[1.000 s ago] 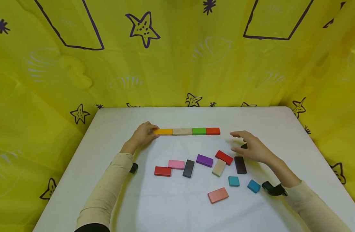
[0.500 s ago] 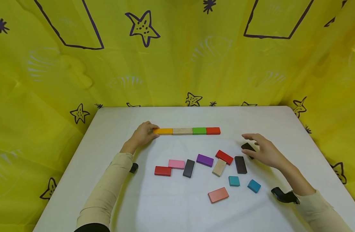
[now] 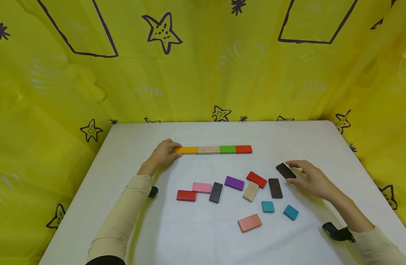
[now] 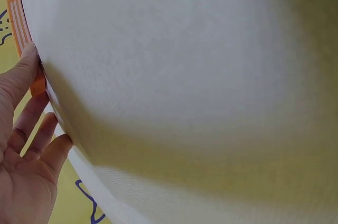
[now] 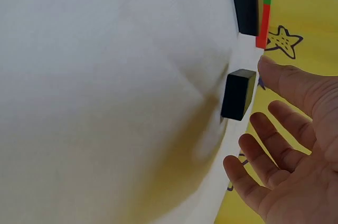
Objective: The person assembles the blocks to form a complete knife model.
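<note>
My left hand (image 3: 163, 152) pinches the left end of an orange block (image 3: 188, 150). In the left wrist view, the thumb lies on the near face of this orange block (image 4: 19, 23), fingers behind. To its right, a beige block (image 3: 208, 150), a green block (image 3: 227, 149) and a red block (image 3: 244, 149) continue one straight row. Relaxed and slightly bent, the fingers of my right hand (image 3: 311, 179) hover by a tilted black block (image 3: 285, 170). The right wrist view has the black block (image 5: 238, 95) just off the thumb tip, with nothing in the hand.
Nearer me lie scattered blocks: a second red one (image 3: 186, 195), a pink one (image 3: 201, 187), a dark grey one (image 3: 215, 192), a purple one (image 3: 234, 183), a dark brown one (image 3: 275, 188), a salmon one (image 3: 250, 222) and several more. A yellow patterned curtain (image 3: 196, 73) hangs behind the white table (image 3: 189, 239).
My right hand has drawn back right and towards me, from near the row's right end to beside the black block, uncovering it. The left hand and the blocks stay put.
</note>
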A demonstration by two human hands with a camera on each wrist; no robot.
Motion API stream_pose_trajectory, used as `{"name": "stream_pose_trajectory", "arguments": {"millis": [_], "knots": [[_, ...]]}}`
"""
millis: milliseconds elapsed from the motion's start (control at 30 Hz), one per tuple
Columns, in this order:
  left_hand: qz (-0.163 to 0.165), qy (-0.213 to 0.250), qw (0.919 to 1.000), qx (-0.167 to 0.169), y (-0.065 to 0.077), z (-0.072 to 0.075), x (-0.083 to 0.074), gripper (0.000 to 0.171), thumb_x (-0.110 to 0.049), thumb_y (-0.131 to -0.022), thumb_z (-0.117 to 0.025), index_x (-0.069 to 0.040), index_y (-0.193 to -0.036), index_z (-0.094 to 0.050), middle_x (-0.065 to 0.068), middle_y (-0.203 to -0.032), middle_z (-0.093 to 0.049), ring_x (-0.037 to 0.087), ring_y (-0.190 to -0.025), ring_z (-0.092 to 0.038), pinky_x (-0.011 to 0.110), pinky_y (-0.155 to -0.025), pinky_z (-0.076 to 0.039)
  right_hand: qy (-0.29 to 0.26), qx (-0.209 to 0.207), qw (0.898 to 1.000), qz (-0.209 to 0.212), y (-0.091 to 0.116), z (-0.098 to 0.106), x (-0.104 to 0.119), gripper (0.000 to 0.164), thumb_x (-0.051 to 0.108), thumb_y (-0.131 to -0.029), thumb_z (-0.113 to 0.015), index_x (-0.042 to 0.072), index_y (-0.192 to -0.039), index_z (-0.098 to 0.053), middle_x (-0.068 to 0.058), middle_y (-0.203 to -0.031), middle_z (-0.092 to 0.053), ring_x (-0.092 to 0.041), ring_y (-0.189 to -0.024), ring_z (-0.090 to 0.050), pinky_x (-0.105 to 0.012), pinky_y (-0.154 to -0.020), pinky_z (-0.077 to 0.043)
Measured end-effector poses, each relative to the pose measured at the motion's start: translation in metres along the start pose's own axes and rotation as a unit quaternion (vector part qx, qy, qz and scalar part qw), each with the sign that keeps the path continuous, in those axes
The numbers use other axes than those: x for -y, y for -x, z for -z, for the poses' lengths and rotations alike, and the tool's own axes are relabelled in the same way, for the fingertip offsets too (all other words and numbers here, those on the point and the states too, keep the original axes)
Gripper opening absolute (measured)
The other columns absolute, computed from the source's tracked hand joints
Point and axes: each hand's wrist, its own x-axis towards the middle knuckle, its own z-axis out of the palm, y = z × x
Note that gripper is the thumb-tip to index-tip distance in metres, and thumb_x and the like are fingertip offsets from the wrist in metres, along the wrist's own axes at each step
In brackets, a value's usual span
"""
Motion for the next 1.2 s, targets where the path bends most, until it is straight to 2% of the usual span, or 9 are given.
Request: {"name": "stream_pose_trajectory", "arguments": {"millis": [67,233,367,467,500,800,1000,1067,1200], "knots": [[0.000,0.000,1.0000,0.000,0.0001,-0.0002,0.0004,0.037,-0.020,-0.095,-0.075,-0.004,-0.127,-0.070,0.014,-0.111,-0.061,0.029,-0.102,-0.053,0.044,-0.094,-0.046,0.000,0.000,1.000,0.002,0.0018,-0.0001,-0.0023,0.053,0.011,-0.085,-0.083,-0.003,-0.130,-0.060,-0.023,-0.124,-0.064,-0.042,-0.113,-0.058,-0.008,-0.091,-0.034],[-0.003,0.001,1.0000,-0.002,0.0018,-0.0003,0.0009,0.037,-0.019,-0.094,-0.076,-0.003,-0.127,-0.070,0.014,-0.111,-0.062,0.030,-0.102,-0.054,0.045,-0.095,-0.046,-0.003,0.013,1.000,-0.019,0.0035,-0.0009,-0.0042,0.046,0.014,-0.086,-0.083,-0.002,-0.124,-0.063,-0.022,-0.122,-0.064,-0.042,-0.114,-0.057,-0.010,-0.089,-0.035],[-0.002,0.001,1.0000,-0.001,0.0027,-0.0003,0.0003,0.037,-0.019,-0.095,-0.076,-0.003,-0.127,-0.069,0.015,-0.113,-0.062,0.031,-0.104,-0.054,0.046,-0.097,-0.046,-0.002,0.024,0.999,-0.034,0.0017,-0.0023,-0.0032,0.042,0.014,-0.087,-0.082,-0.001,-0.121,-0.064,-0.022,-0.122,-0.064,-0.044,-0.116,-0.056,-0.034,-0.097,-0.043],[0.000,0.004,1.0000,-0.001,0.0027,-0.0006,0.0001,0.037,-0.020,-0.095,-0.076,-0.003,-0.127,-0.070,0.015,-0.113,-0.062,0.031,-0.105,-0.054,0.046,-0.097,-0.046,0.003,0.027,0.999,-0.039,-0.0011,-0.0030,-0.0017,0.040,0.014,-0.087,-0.082,-0.002,-0.118,-0.064,-0.022,-0.119,-0.065,-0.044,-0.115,-0.056,-0.056,-0.094,-0.042],[0.000,0.005,1.0000,-0.001,0.0027,-0.0007,0.0002,0.037,-0.020,-0.095,-0.076,-0.003,-0.127,-0.070,0.014,-0.113,-0.062,0.031,-0.104,-0.054,0.046,-0.097,-0.046,0.003,0.027,0.999,-0.039,-0.0020,-0.0032,-0.0016,0.039,0.014,-0.086,-0.082,-0.002,-0.117,-0.064,-0.022,-0.118,-0.066,-0.044,-0.115,-0.057,-0.058,-0.093,-0.042],[-0.004,0.008,0.9999,-0.006,0.0019,-0.0012,0.0011,0.035,-0.020,-0.094,-0.076,-0.004,-0.125,-0.071,0.013,-0.109,-0.061,0.029,-0.100,-0.053,0.044,-0.093,-0.046,0.002,0.030,0.999,-0.045,-0.0057,-0.0026,-0.0031,0.034,0.012,-0.086,-0.083,-0.001,-0.112,-0.064,-0.020,-0.112,-0.067,-0.043,-0.111,-0.058,-0.058,-0.093,-0.042],[-0.008,0.006,0.9999,-0.007,0.0017,0.0000,0.0015,0.036,-0.020,-0.094,-0.076,-0.003,-0.126,-0.070,0.014,-0.109,-0.061,0.030,-0.101,-0.053,0.045,-0.094,-0.046,0.022,0.010,1.000,-0.018,-0.0050,-0.0041,-0.0062,0.026,0.008,-0.084,-0.083,0.005,-0.104,-0.066,-0.012,-0.107,-0.068,-0.037,-0.104,-0.062,-0.036,-0.088,-0.044],[-0.009,0.006,0.9999,-0.006,0.0015,-0.0001,0.0016,0.036,-0.020,-0.095,-0.076,-0.003,-0.126,-0.070,0.014,-0.110,-0.061,0.030,-0.102,-0.054,0.045,-0.094,-0.046,0.023,0.008,1.000,-0.015,-0.0049,-0.0048,-0.0073,0.024,0.006,-0.085,-0.081,0.005,-0.103,-0.066,-0.011,-0.105,-0.068,-0.037,-0.104,-0.062,-0.036,-0.087,-0.045],[-0.009,0.006,0.9999,-0.005,0.0012,-0.0009,0.0018,0.035,-0.020,-0.095,-0.075,-0.004,-0.126,-0.070,0.014,-0.111,-0.061,0.030,-0.103,-0.053,0.046,-0.095,-0.045,0.022,0.009,1.000,-0.014,-0.0057,-0.0063,-0.0086,0.022,0.002,-0.086,-0.079,0.004,-0.102,-0.066,-0.013,-0.105,-0.068,-0.039,-0.103,-0.062,-0.048,-0.086,-0.047]]}}
